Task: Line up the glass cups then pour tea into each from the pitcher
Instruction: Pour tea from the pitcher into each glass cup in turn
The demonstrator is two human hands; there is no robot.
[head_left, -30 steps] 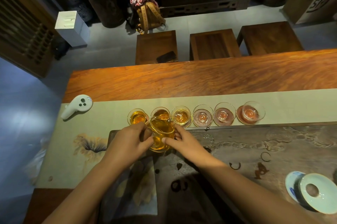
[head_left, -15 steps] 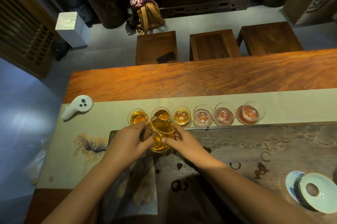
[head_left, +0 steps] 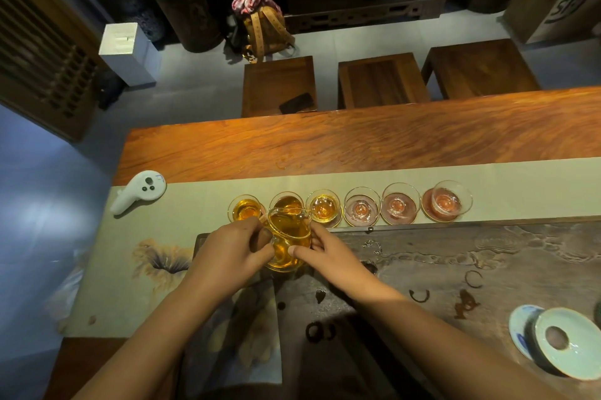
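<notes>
Both hands, the left hand (head_left: 232, 250) and right hand (head_left: 328, 251), had fingers curled around the glass pitcher (head_left: 287, 243) of tea, just before the row of cups (head_left: 361, 209) on the counter (head_left: 357, 142).

You can make out only one marking: large dark characters, seemingly "5F", on the pale cardboard box (head_left: 567, 4) standing at the far right; the rest of it is blurred.
</notes>
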